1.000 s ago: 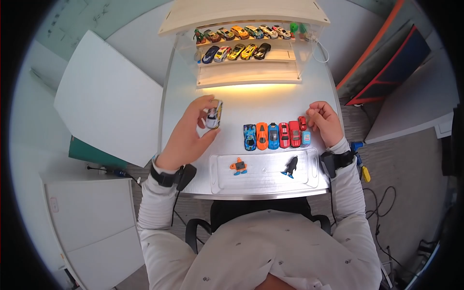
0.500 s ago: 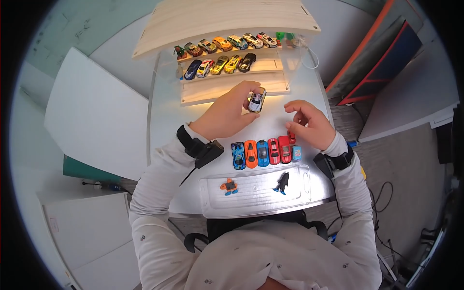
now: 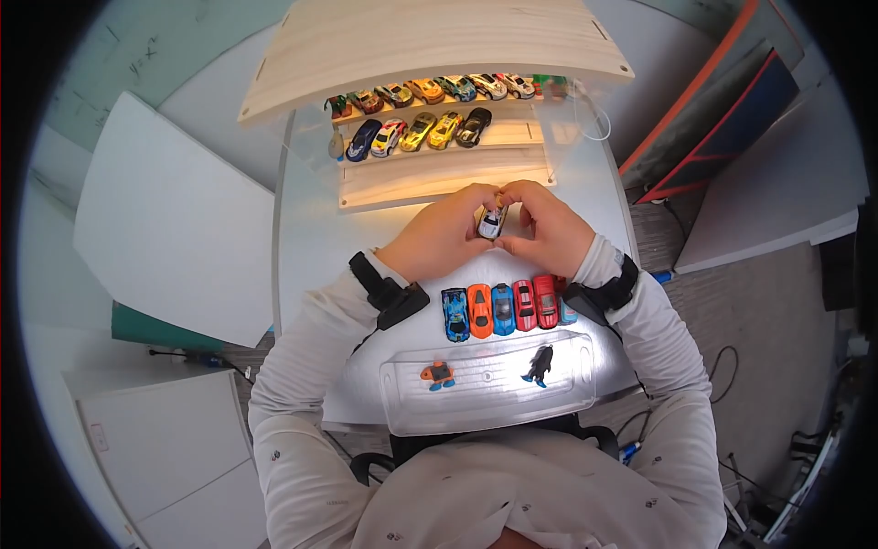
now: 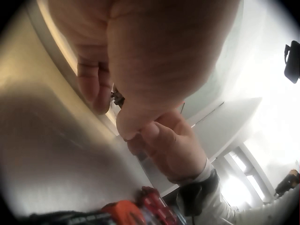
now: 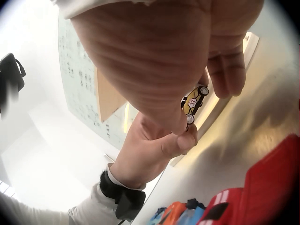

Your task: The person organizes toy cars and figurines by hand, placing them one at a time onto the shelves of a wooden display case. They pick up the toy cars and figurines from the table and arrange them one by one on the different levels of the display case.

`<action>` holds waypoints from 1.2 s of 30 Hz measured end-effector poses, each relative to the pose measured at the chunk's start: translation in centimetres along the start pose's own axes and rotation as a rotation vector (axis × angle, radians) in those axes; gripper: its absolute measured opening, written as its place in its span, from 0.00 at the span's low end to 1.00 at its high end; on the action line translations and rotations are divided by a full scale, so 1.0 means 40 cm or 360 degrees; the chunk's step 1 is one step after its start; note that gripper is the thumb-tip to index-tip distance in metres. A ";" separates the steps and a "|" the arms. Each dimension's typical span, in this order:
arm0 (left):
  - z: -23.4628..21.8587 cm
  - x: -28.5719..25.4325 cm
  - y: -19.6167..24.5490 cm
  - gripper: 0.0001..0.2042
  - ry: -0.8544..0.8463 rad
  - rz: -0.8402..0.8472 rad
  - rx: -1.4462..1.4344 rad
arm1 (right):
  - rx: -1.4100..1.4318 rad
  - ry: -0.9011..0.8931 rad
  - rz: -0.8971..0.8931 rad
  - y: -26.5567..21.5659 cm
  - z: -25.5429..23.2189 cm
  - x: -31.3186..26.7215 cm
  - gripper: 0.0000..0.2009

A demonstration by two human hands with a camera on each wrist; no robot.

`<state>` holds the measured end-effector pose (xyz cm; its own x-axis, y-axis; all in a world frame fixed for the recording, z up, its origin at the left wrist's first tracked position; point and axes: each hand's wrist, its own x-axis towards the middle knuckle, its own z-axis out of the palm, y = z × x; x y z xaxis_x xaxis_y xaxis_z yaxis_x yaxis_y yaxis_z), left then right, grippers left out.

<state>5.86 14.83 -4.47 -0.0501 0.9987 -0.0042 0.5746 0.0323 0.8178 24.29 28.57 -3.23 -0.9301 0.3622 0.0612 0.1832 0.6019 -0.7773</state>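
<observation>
Both hands meet over the table in front of the shelf, around a small toy car (image 3: pixel 491 223) with a white hood. My left hand (image 3: pixel 437 234) grips its left side between thumb and fingers. From the other side, my right hand (image 3: pixel 554 229) has its fingers curled in at the car, thumb and fingertips right at its edge. In the right wrist view the toy car (image 5: pixel 193 104) shows a yellow side with black lines and white wheels, with the left hand (image 5: pixel 145 147) behind it. The left wrist view mostly hides the car behind the palm.
Nearer the body stands a row of toy cars, including an orange car (image 3: pixel 480 311) and a red car (image 3: pixel 546 302). A clear tray (image 3: pixel 494 416) holds an orange turtle figure (image 3: pixel 439 374) and a black penguin figure (image 3: pixel 540 366). Behind, a lit wooden shelf (image 3: pixel 439 178) carries two rows of cars.
My left hand has carried the toy car rightward to the middle. The right hand has left its place by the small red car and come in to the held car. The head view has shifted.
</observation>
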 end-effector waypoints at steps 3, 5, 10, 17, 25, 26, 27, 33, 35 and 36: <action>0.006 -0.006 -0.003 0.26 -0.0012 0.0038 0.0143 | -0.0147 0.0001 -0.0045 0.011 0.007 0.003 0.24; 0.019 -0.005 -0.029 0.26 0.0031 0.0146 0.0220 | -0.0173 -0.0022 -0.0032 0.018 0.009 0.007 0.23; 0.020 0.001 -0.044 0.27 0.0034 0.0211 0.0268 | -0.0182 -0.0086 -0.0075 0.031 0.015 0.019 0.24; 0.004 -0.012 -0.027 0.28 -0.0095 0.0150 0.0200 | -0.0390 -0.0137 -0.0140 0.025 0.020 0.032 0.25; -0.001 -0.067 -0.032 0.30 0.0038 0.0101 -0.0091 | -0.0590 -0.0151 -0.0145 0.010 0.030 0.044 0.26; -0.002 -0.079 -0.039 0.30 0.0076 0.0106 -0.0161 | -0.0600 -0.0148 -0.0118 0.008 0.033 0.046 0.26; -0.006 -0.093 -0.039 0.29 0.0093 0.0076 -0.0166 | -0.0613 -0.0143 -0.0094 0.006 0.033 0.048 0.26; -0.016 -0.169 -0.068 0.25 0.0225 -0.0081 -0.0293 | -0.0679 -0.0023 -0.0040 -0.016 0.024 0.054 0.23; -0.013 -0.180 -0.087 0.23 0.0266 -0.0089 -0.0422 | -0.0659 0.0122 -0.0103 -0.013 0.003 0.072 0.22; -0.014 -0.184 -0.088 0.23 0.0261 -0.0094 -0.0443 | -0.0645 0.0192 -0.0132 -0.015 -0.004 0.083 0.21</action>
<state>3.75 7.33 -7.02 -0.2203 0.9753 0.0178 0.3225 0.0556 0.9449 21.16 29.52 -2.49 -0.9075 0.3670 0.2044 0.2422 0.8546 -0.4593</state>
